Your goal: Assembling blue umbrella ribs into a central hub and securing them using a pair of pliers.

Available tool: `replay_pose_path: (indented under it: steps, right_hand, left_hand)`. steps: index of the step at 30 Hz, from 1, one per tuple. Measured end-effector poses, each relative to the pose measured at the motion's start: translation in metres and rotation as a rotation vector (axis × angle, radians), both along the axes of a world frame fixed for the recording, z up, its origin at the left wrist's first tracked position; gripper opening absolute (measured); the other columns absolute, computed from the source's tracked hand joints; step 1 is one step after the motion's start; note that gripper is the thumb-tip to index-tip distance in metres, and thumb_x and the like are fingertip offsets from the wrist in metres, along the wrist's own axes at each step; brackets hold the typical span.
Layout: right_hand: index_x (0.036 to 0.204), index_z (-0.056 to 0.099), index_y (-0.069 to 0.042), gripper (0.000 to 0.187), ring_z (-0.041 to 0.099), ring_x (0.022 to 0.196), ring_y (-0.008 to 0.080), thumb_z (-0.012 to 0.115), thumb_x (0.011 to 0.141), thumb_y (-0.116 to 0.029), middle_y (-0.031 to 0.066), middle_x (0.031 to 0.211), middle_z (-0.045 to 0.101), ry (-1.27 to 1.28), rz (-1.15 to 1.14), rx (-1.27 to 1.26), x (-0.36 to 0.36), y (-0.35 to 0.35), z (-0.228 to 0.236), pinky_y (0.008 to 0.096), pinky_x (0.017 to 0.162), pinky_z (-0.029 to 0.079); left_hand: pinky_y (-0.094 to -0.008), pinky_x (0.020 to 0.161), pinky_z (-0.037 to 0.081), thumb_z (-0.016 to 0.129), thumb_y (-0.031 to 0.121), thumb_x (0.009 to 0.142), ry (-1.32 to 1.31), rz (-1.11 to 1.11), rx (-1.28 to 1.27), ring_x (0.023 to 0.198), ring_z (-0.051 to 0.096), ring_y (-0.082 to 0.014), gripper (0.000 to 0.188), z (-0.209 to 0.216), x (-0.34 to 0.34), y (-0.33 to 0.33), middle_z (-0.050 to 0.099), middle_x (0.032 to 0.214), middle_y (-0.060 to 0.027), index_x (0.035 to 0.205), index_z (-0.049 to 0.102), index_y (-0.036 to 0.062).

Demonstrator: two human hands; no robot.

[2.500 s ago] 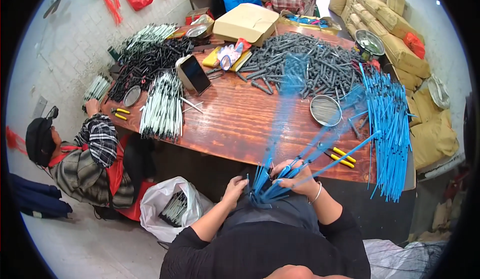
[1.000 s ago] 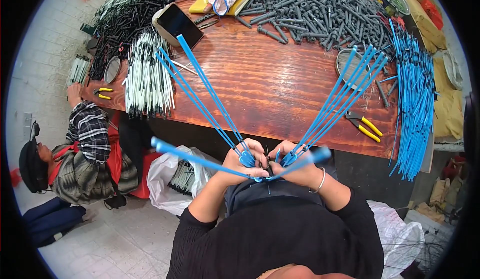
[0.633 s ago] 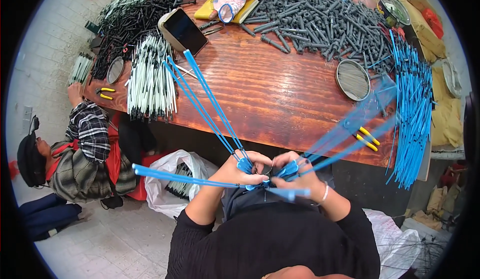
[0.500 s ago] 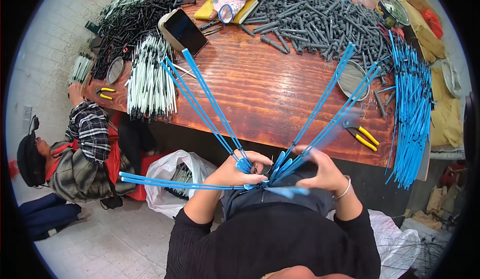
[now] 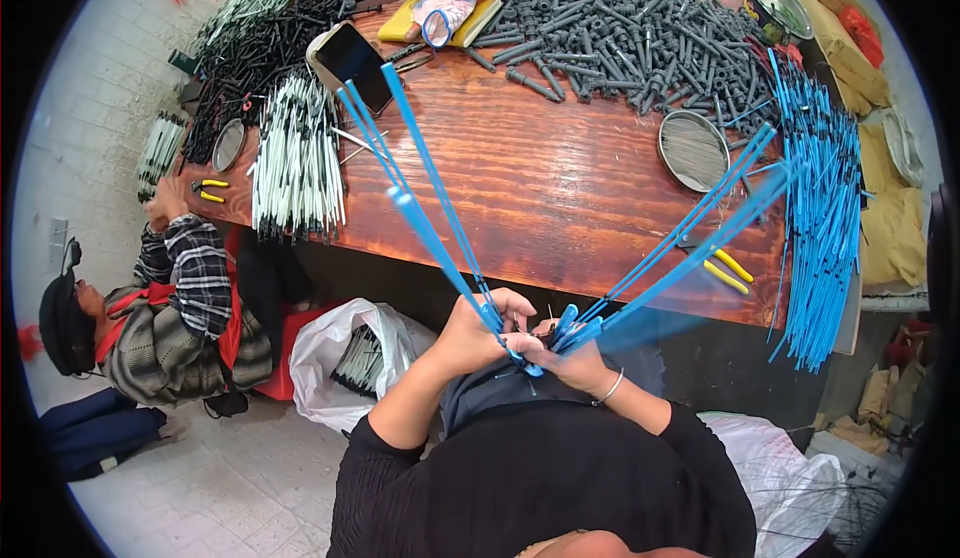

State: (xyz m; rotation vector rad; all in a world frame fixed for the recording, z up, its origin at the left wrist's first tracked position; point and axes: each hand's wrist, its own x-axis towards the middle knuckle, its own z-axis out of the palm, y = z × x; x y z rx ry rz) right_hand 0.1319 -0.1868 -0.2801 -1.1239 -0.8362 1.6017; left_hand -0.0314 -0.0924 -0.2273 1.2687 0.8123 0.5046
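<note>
Over my lap I hold a spread bundle of thin blue rods, joined at a small hub between my hands. Paired rods fan out to the upper left and upper right, and flat rounded blue pieces sit near their inner ends. My left hand is closed around the inner ends of the left rods. Close beside it, my right hand pinches at the hub, below the right rods. Fingers cover most of the hub, and some rods at the right are smeared by motion.
Ahead on the wooden table lie grey plastic parts, white rods, blue rods, a round dish of pins, yellow-handled pliers and a phone. A co-worker sits left, near a white bag.
My right hand has moved left and down to the hub, beside my left hand. The rods that pointed left have swung upward, and those at the right have tilted outward.
</note>
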Motion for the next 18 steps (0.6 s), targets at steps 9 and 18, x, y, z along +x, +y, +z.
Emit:
replay_pose_path:
  steps: [9, 18]
  right_hand:
    - [0.086, 0.059, -0.002, 0.017, 0.059, 0.078, 0.0110, 0.072, 0.078, -0.007, 0.0046, 0.087, 0.062, 0.007, -0.198, 0.151, 0.028, 0.025, 0.006, 0.0261, 0.069, 0.049]
    - [0.081, 0.059, 0.001, 0.011, 0.066, 0.075, 0.0247, 0.069, 0.076, 0.000, 0.0160, 0.087, 0.064, 0.404, -0.239, 0.232, 0.106, 0.031, -0.009, 0.0370, 0.067, 0.056]
  left_hand:
    - [-0.0212, 0.060, 0.045, 0.076, 0.008, 0.069, -0.006, -0.047, 0.146, 0.069, 0.057, -0.0072, 0.030, 0.012, 0.046, 0.022, 0.060, 0.073, 0.0002, 0.093, 0.060, -0.0003]
    - [-0.0253, 0.069, 0.047, 0.067, 0.016, 0.079, 0.275, 0.378, 0.455, 0.078, 0.059, -0.0113, 0.026, -0.022, 0.076, 0.190, 0.061, 0.080, -0.0039, 0.099, 0.059, 0.0003]
